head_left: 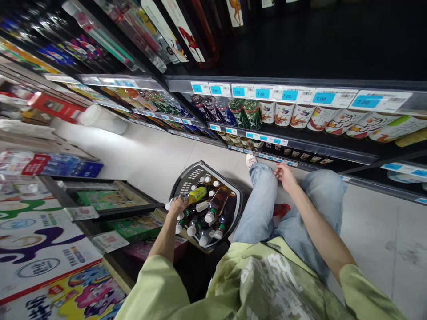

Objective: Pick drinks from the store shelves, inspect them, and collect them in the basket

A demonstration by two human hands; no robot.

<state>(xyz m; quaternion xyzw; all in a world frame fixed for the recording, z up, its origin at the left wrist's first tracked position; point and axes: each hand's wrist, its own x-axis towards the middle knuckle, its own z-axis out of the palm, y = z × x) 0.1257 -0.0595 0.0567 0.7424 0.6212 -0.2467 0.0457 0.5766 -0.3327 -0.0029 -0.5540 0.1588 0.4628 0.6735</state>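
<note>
My left hand (178, 206) is closed round a bottle with a yellow label (195, 194), held over a dark plastic shopping basket (196, 171) on the floor. Several bottles with white caps (208, 218) lie packed in the basket. My right hand (284, 174) rests on my knee in light blue jeans (263, 195), fingers loosely curled, holding nothing that I can see. I am crouched in a shop aisle, wearing a pale green shirt.
Shelves of drink bottles (247, 112) and cups with blue price tags (290, 95) run along the right. Boxed goods (100, 200) and colourful cartons (50, 253) fill low shelves on the left. A white tiled floor (150, 155) runs between them.
</note>
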